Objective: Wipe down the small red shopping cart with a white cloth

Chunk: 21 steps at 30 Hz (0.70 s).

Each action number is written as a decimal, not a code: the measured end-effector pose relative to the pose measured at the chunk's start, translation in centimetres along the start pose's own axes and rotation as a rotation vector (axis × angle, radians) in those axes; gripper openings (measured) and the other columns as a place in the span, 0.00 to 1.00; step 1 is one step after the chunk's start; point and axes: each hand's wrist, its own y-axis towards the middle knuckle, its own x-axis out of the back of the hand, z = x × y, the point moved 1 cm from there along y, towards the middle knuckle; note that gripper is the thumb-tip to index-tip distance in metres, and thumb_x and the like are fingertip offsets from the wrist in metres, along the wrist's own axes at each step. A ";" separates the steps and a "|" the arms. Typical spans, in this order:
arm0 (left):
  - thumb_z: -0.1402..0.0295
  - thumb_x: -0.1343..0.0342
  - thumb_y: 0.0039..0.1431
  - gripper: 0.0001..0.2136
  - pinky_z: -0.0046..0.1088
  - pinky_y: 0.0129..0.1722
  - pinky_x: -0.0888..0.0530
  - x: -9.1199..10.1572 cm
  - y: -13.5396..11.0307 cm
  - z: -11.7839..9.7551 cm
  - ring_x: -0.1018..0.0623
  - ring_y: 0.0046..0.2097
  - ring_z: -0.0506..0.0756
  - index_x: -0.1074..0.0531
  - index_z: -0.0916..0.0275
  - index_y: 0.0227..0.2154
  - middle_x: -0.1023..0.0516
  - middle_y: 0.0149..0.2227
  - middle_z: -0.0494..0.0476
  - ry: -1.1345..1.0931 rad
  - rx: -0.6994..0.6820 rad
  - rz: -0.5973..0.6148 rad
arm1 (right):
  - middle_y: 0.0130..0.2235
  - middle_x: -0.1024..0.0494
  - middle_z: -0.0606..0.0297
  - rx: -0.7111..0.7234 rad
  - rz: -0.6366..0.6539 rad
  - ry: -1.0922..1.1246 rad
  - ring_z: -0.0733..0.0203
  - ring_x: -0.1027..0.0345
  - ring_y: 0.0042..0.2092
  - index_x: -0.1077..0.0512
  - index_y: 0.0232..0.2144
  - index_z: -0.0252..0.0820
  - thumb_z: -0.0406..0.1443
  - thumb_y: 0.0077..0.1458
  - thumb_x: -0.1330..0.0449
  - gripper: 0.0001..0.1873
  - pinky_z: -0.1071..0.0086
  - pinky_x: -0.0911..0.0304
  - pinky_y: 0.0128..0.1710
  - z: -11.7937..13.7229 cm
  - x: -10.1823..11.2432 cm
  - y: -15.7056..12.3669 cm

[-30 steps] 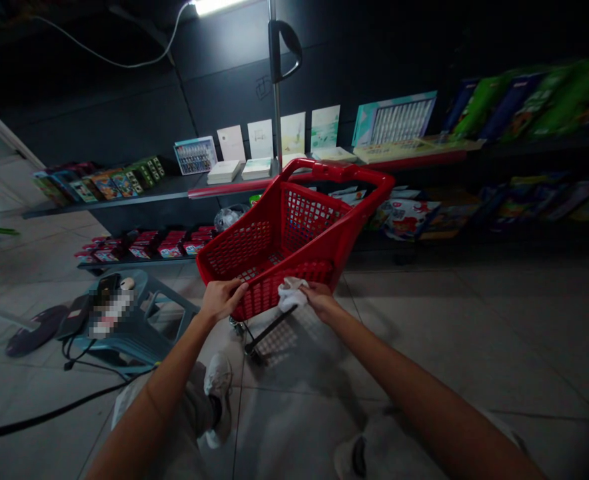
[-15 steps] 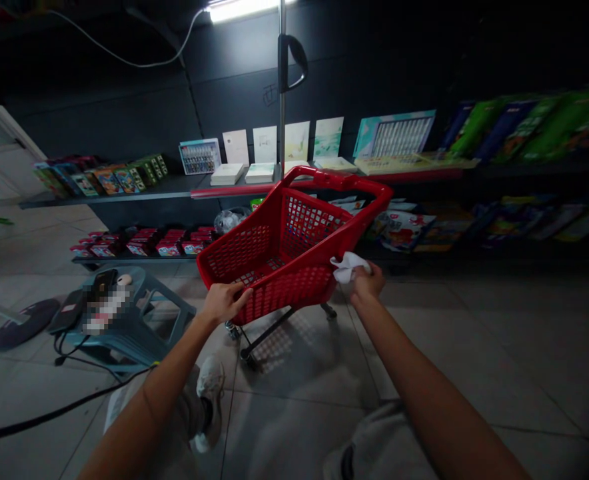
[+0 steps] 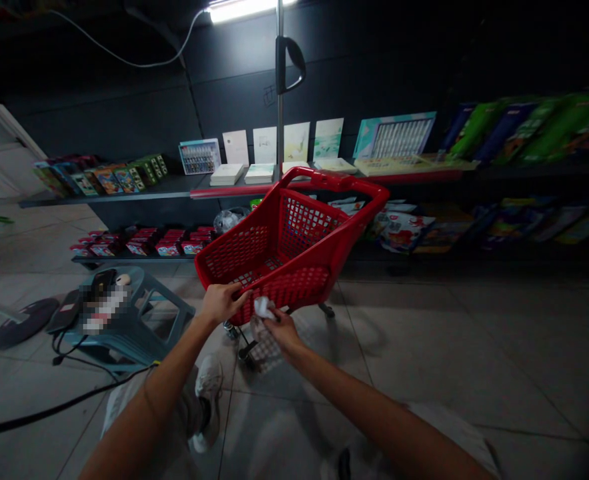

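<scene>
In front of me stands a red plastic shopping cart with perforated sides, its basket tilted toward the left. My left hand is closed over the near rim at its left front corner. A crumpled white cloth, possibly a tissue, is pinched in my right hand. That cloth is against or very close to the lower near side of the basket, just right of my left hand. Part of the cloth is hidden by my fingers.
A grey-blue plastic stool with devices and cables stands at the left. Behind the cart runs a dark shelf with books, boxes and snack bags. A metal pole rises behind the cart. A black cable crosses the lower left.
My right hand has moved left and down along the cart's near side with the white cloth, from the rear end toward my left hand. My left hand stays on the rim.
</scene>
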 end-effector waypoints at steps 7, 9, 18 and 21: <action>0.52 0.49 0.69 0.19 0.28 0.31 0.41 -0.2 -0.2 0.2 0.26 0.28 0.52 0.26 0.59 0.28 0.21 0.26 0.55 0.056 0.039 0.025 | 0.37 0.15 0.62 -0.168 0.094 0.038 0.53 0.22 0.40 0.20 0.42 0.37 0.37 0.36 0.36 0.26 0.65 0.30 0.42 0.2 -2.4 -1.4; 0.51 0.50 0.70 0.20 0.28 0.31 0.41 0.0 -0.2 0.2 0.25 0.29 0.53 0.26 0.59 0.28 0.20 0.27 0.55 0.069 0.036 0.032 | 0.37 0.15 0.62 -0.190 0.101 0.053 0.54 0.22 0.38 0.20 0.43 0.37 0.37 0.36 0.36 0.26 0.66 0.30 0.39 0.5 -2.3 -1.3; 0.55 0.52 0.73 0.16 0.30 0.32 0.39 1.0 -1.0 -1.2 0.19 0.37 0.56 0.25 0.58 0.35 0.17 0.35 0.57 0.153 0.160 0.044 | 0.30 0.19 0.65 0.003 -0.288 0.280 0.61 0.26 0.30 0.22 0.35 0.38 0.38 0.35 0.35 0.20 0.71 0.31 0.29 7.4 2.6 5.3; 0.59 0.50 0.72 0.12 0.32 0.36 0.34 0.6 -1.1 -2.0 0.19 0.41 0.59 0.25 0.58 0.40 0.17 0.39 0.60 0.170 0.237 -0.006 | 0.35 0.19 0.65 0.209 -0.560 0.271 0.63 0.26 0.33 0.23 0.38 0.40 0.39 0.37 0.36 0.21 0.72 0.29 0.32 11.7 7.6 8.9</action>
